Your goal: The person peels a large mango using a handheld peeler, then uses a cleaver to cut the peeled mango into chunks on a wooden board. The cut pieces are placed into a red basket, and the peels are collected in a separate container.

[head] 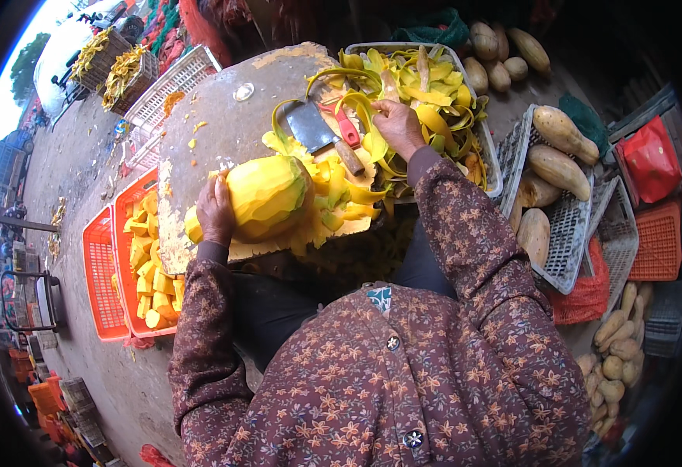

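Observation:
My left hand [216, 210] grips one end of a large peeled yellow squash [265, 198], which lies on a worn board [212, 140] over my lap. Some green skin shows at the squash's far end. Fingers of my right hand [399, 127] pinch a long strip of peel [368, 119] at the edge of a pale crate [494, 169] heaped with peelings. Between my hands lie a cleaver [310, 125] with a wooden handle and a red-handled peeler [347, 125]. Loose peelings [335, 195] surround the squash's right end and reach under the cleaver handle.
An orange crate [120, 251] of cut squash chunks [157, 280] stands at the left. Unpeeled squash [558, 172] fill a grey crate [574, 257] on the right, with several more squash [496, 55] on the ground behind. A round metal disc [243, 91] lies on the board's far part.

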Motion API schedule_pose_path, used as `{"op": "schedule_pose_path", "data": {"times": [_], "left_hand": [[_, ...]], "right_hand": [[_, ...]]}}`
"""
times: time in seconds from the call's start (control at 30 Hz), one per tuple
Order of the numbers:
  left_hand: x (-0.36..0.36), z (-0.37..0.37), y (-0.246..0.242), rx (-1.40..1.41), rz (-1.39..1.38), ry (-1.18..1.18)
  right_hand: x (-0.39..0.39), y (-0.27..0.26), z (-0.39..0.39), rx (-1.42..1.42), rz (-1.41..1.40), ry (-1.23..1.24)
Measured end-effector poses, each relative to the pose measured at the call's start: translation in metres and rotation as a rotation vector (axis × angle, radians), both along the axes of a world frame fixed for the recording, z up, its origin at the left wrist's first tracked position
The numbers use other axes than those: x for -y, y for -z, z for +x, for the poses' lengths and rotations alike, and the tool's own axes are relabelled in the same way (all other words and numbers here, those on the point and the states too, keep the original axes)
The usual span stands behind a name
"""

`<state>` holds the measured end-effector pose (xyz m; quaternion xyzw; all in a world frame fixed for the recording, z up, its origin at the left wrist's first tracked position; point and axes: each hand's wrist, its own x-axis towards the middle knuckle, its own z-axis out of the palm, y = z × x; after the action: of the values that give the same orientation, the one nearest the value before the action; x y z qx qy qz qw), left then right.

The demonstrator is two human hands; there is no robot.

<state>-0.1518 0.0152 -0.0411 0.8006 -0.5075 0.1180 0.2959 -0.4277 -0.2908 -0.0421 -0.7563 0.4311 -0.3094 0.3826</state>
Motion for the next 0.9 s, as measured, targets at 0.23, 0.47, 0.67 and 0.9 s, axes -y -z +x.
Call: {"op": "schedule_pose_path", "data": {"times": [0.23,0.47,0.67,0.9], "left_hand": [[0.000,0.000,0.004,0.165,-0.013,0.021],[-0.003,0.005,0.007,-0.071,0.008,-0.049],[-0.003,0.010,0.014,0.182,0.087,-0.024],[-0.004,0.003,0.006,-0.052,0.024,-0.022]], "right_hand": [[-0.011,-0.045,-0.026,-0.217,-0.784,0.006],[-0.121,0.020,0.020,-0.331,-0.648,-0.554],[-0.115,0.071,0.046,-0.339,-0.544,-0.598],[-0.109,0.082,0.047,-0.143,-0.782,-0.501]]}}
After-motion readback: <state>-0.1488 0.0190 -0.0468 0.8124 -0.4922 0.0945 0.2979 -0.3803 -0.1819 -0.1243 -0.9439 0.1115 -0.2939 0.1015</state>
